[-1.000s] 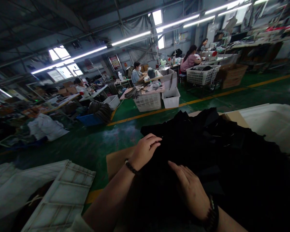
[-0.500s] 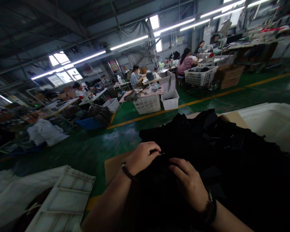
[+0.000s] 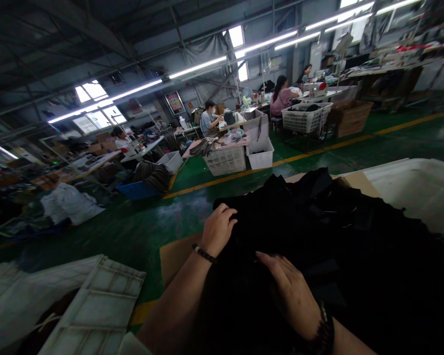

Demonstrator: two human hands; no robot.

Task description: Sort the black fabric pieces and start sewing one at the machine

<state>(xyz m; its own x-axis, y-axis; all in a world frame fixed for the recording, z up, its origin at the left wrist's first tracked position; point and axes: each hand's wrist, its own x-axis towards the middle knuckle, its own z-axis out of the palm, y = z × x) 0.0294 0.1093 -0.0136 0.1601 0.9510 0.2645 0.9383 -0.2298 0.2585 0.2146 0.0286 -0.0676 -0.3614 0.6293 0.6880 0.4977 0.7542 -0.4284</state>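
A big heap of black cloth pieces (image 3: 373, 256) lies in front of me, dark enough that single layers are hard to make out. At its left edge my left hand (image 3: 219, 229) is closed, with the fingers bent over the fabric and the thumb close to them. My right hand (image 3: 290, 291) rests lower and nearer on the heap, fingers stretched out together over the cloth. Its thumb and palm side are hidden. Each wrist wears a beaded bracelet.
Cardboard (image 3: 177, 256) shows beside the heap, and a white bin (image 3: 422, 182) stands behind it at right. Another white crate (image 3: 107, 296) is at lower left. Across the green floor (image 3: 192, 212), several people sit at sewing tables among baskets and a blue tub (image 3: 140, 190).
My left hand has moved up and slightly left to the heap's edge, away from my right hand. The right hand has shifted slightly downward, its fingers lying closer together.
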